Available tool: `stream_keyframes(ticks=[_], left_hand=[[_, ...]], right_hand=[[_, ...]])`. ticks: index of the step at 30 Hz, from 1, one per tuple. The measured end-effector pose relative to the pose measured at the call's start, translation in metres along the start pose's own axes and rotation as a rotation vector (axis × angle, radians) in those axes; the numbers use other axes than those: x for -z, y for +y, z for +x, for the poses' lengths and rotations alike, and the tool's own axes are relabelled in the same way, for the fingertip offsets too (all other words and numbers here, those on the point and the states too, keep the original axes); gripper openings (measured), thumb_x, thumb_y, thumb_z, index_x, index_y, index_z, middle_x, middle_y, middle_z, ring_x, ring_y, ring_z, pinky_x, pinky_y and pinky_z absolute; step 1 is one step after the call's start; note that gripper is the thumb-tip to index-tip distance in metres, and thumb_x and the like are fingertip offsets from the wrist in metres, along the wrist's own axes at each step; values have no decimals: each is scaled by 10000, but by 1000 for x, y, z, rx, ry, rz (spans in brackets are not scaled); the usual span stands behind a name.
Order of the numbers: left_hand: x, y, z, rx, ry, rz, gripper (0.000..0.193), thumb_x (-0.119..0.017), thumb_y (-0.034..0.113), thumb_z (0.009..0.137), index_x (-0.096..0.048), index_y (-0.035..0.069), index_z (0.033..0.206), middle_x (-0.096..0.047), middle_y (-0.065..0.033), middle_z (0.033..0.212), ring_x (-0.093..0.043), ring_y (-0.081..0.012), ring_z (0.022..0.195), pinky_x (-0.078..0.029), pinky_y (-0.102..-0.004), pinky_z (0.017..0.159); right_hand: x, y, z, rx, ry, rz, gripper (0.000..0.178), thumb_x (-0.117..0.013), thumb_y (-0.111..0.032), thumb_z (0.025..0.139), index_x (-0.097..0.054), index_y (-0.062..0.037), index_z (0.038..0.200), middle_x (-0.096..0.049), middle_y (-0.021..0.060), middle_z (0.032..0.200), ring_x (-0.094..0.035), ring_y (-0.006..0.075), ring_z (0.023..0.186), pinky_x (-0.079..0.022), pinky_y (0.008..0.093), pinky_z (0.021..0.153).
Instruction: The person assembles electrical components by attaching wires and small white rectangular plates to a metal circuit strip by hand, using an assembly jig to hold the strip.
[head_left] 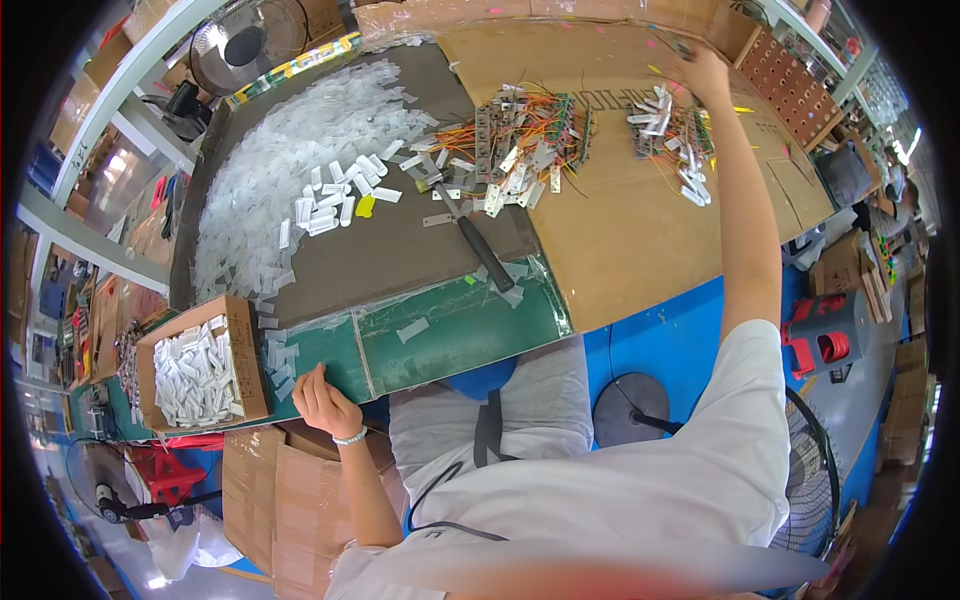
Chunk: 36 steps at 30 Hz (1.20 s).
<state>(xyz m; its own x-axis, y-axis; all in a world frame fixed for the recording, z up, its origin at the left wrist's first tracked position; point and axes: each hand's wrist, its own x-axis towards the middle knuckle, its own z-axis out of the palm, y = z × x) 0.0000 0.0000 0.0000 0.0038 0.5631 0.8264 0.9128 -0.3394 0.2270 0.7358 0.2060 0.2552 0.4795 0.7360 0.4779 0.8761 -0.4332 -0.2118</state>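
The left hand (328, 405) curls by the table (460, 335); the right hand (703, 76) stretches far forward. I cannot tell either's grip.

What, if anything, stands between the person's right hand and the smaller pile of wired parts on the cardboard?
Nothing visible blocks the way: the right hand is just beyond the pile, with only thin wires and cardboard between them.

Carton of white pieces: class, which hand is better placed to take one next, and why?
Probably the left hand: it is near the carton, while the right hand is far off, over the cardboard sheet.
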Motion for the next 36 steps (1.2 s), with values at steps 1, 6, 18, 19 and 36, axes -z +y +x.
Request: stream_keyframes(ticks=[1, 6, 18, 19, 36], left_hand=[[2, 1, 0, 0, -8, -4, 304, -516, -16, 826, -712, -65, 1054, -703, -169, 1007, -624, -369, 961, -493, -443, 840], [8, -1, -1, 15, -13, 37, 310, -508, -20, 816, -708, -76, 1045, -702, -173, 990, -624, -370, 953, -494, -444, 833], [0, 5, 3, -1, 3, 15, 286, -523, -14, 823, -712, -60, 1032, -700, -155, 982, -633, -353, 942, -487, -435, 821], [-1, 5, 3, 1, 9, 11, 286, -523, -14, 823, -712, -60, 1032, -700, -155, 982, -633, -353, 942, -487, -435, 821], [-8, 0, 1, -63, 27, -5, 301, -558, 26, 808, -717, -12, 1061, -699, -112, 994, -644, -308, 923, -479, -417, 803]], right_hand=[[-9, 25, 1, -61, -10, -21, 530, -690, -427, 840, -692, -36, 1197, -686, 260, 1186, -643, 450, 1132, -505, 500, 980], [-61, 14, -42, -276, 8, -245, 423, -642, -330, 882, -688, -44, 1191, -713, 254, 1080, -674, 434, 1062, -529, 527, 924], [-155, -99, -87, -266, -579, 382, 173, -755, -118, 800, -660, 9, 729, -613, 140, 602, -633, 219, 541, -552, 389, 468], [-158, -94, -88, -327, -553, 445, 153, -752, -94, 793, -658, 16, 744, -629, 136, 638, -634, 214, 556, -563, 394, 476], [-150, -65, -69, 149, 113, -57, 303, -743, -337, 835, -733, -34, 846, -703, 130, 711, -693, 238, 624, -552, 367, 585]])
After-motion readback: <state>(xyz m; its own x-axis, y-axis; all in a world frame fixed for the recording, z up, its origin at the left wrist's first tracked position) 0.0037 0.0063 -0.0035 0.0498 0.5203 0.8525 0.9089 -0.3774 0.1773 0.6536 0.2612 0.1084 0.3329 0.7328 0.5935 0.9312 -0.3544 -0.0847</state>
